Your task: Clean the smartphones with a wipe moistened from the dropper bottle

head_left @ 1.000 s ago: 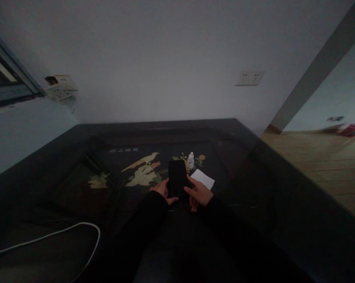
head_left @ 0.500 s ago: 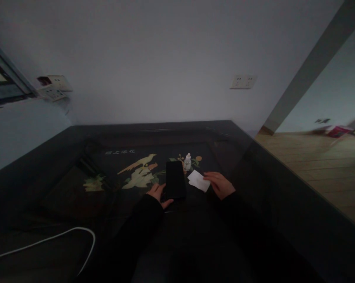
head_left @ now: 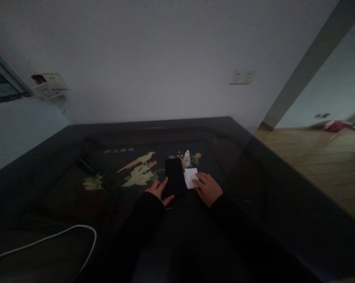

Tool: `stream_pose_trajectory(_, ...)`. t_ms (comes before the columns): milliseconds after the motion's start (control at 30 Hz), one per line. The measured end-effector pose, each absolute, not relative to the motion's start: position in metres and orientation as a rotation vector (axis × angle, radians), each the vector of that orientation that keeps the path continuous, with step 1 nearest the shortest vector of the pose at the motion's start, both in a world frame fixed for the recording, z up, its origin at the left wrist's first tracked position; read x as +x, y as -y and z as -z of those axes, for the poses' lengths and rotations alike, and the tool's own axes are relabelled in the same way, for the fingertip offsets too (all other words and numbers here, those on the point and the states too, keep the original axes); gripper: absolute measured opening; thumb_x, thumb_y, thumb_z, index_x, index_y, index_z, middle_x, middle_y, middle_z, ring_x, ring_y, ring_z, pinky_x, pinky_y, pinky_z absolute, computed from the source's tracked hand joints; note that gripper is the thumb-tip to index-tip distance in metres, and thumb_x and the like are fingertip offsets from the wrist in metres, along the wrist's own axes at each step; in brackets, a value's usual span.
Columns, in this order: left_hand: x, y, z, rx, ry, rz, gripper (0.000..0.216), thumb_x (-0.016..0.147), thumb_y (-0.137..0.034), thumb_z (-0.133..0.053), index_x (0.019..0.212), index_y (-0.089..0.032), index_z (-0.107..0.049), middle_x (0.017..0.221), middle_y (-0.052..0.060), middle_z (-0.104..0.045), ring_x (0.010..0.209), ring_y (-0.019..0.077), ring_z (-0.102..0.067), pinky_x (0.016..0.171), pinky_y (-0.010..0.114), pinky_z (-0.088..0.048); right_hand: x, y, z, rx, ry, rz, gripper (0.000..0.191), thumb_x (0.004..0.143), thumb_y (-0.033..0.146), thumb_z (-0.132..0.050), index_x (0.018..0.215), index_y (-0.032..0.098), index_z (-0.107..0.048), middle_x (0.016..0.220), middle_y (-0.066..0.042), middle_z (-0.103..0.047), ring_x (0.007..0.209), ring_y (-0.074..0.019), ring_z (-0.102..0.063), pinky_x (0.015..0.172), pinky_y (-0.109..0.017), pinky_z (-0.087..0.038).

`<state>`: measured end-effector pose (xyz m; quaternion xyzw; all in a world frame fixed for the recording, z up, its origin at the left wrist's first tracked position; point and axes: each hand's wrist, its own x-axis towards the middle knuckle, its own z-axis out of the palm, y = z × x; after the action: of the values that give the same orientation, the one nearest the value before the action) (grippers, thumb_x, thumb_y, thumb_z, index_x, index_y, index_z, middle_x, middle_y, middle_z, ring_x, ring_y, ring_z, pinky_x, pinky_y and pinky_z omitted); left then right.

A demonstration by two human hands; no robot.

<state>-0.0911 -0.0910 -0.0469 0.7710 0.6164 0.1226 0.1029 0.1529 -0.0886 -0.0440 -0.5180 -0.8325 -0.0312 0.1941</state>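
A black smartphone (head_left: pixel 175 177) lies flat on the dark table with its screen dark. My left hand (head_left: pixel 159 191) grips its lower left side, the fingers at the left edge and the thumb at the bottom corner. Against the phone's right edge rests a small flat white sheet (head_left: pixel 190 177), perhaps tissue or cloth. My right hand (head_left: pixel 207 188) has its fingertips on the sheet's right part, pressing it down to the table. Just beyond the sheet a small white dropper bottle (head_left: pixel 187 158) stands upright.
The glossy dark table (head_left: pixel 224 151) carries a printed bird-and-flower picture (head_left: pixel 140 176) and reaches back to the wall. A white cable (head_left: pixel 55 236) curves across the near left. Wall sockets (head_left: pixel 242 77) sit above the table, and wooden floor (head_left: pixel 319 157) lies to the right.
My right hand has moved left and brought the white sheet up to the phone's right edge. The left hand stays on the phone. The camera view has shifted slightly.
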Motion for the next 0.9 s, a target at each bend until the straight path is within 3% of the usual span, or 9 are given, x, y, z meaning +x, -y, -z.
stream_pose_trajectory(367, -0.094, 0.092, 0.04, 2.302, -1.926, -0.283, 0.069, 0.071, -0.052, -0.054, 0.134, -0.028, -0.04, 0.101, 0.007, -0.053, 0.081, 0.019, -0.059, 0.072, 0.03, -0.045, 0.144, 0.089, 0.042, -1.43, 2.322, 0.07, 0.027, 0.082, 0.016, -0.051, 0.106, 0.021, -0.063, 0.116, -0.009, -0.061, 0.114, -0.0275, -0.049, 0.098, -0.05, -0.035)
stream_pose_trajectory(533, -0.097, 0.091, 0.041, 2.327, -1.944, -0.306, 0.069, 0.071, -0.051, -0.053, 0.133, -0.024, -0.041, 0.1, 0.008, -0.055, 0.081, 0.0212, -0.06, 0.072, 0.034, -0.045, 0.147, 0.091, 0.041, -1.393, 2.259, -0.011, 0.027, 0.081, 0.018, -0.053, 0.105, 0.022, -0.063, 0.116, -0.009, -0.061, 0.114, -0.0275, -0.048, 0.099, -0.049, -0.034)
stream_pose_trajectory(667, -0.103, 0.089, 0.044, 2.347, -1.913, -0.364, 0.068, 0.073, -0.048, -0.053, 0.134, -0.021, -0.041, 0.1, 0.008, -0.056, 0.082, 0.0193, -0.06, 0.073, 0.032, -0.046, 0.156, 0.071, 0.035, -1.404, 2.104, -0.083, 0.036, 0.082, 0.029, -0.054, 0.117, 0.021, -0.055, 0.12, -0.01, -0.057, 0.111, -0.0257, -0.049, 0.094, -0.043, -0.04)
stream_pose_trajectory(800, -0.105, 0.088, 0.045, 2.395, -1.885, -0.419, 0.066, 0.071, -0.047, -0.055, 0.132, -0.022, -0.044, 0.122, 0.01, -0.053, 0.102, 0.0259, -0.054, 0.082, 0.038, -0.044, 0.15, 0.023, 0.035, -1.462, 1.909, -0.195, 0.04, 0.085, 0.034, -0.052, 0.122, 0.018, -0.048, 0.105, -0.01, -0.061, 0.094, -0.0209, -0.057, 0.082, -0.039, -0.048)
stream_pose_trajectory(900, -0.106, 0.087, 0.046, 2.436, -1.859, -0.43, 0.065, 0.071, -0.045, -0.055, 0.131, -0.025, -0.044, 0.136, 0.005, -0.045, 0.115, 0.0302, -0.045, 0.088, 0.044, -0.04, 0.134, -0.006, 0.042, -1.456, 1.866, -0.306, 0.033, 0.087, 0.034, -0.053, 0.115, 0.016, -0.051, 0.103, -0.007, -0.06, 0.088, -0.017, -0.059, 0.076, -0.036, -0.05)
